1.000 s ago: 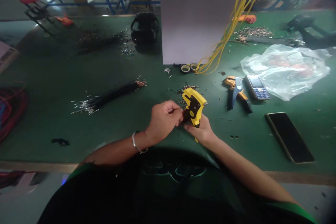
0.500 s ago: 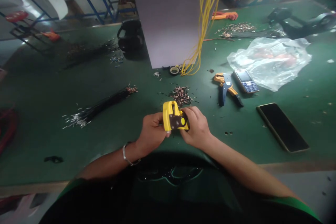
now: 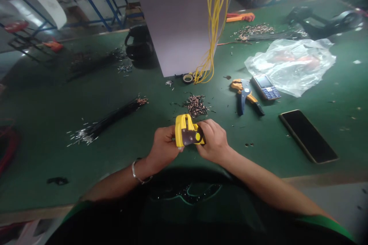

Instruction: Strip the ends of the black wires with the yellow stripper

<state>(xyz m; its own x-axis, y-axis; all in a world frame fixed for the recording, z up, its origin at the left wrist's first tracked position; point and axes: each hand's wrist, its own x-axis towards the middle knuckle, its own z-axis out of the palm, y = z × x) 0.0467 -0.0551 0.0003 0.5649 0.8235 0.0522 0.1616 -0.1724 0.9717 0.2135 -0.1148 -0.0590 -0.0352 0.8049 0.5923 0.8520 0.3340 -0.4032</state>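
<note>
Green matting covers the workbench, dimly lit, with blue racking in the upper left of the frame and a grey panel standing at top centre, yellow wires hanging down its front.

In the head view, the yellow crimping tool sits just below the frame's centre, lifted off the mat and gripped from both sides. The left hand is curled around the tool's left end, thumb on top near the yellow jaw housing. The right hand is closed over the handle end, fingers wrapped across it so that most of the handle is hidden. Both wrists angle inward from the lower corners, forearms meeting in a shallow V; a bracelet circles the left wrist.

Just above the tool lies a small heap of metal terminals; a bundle of black wires stretches toward the left. To the right rest an orange-and-blue stripper, a keypad phone, a smartphone and a clear plastic bag.

Judging from the grip, the work on the tool would go best with the left hand steadying the head and the right hand squeezing evenly, the tool kept low over the mat so that any loose part drops close by.
</note>
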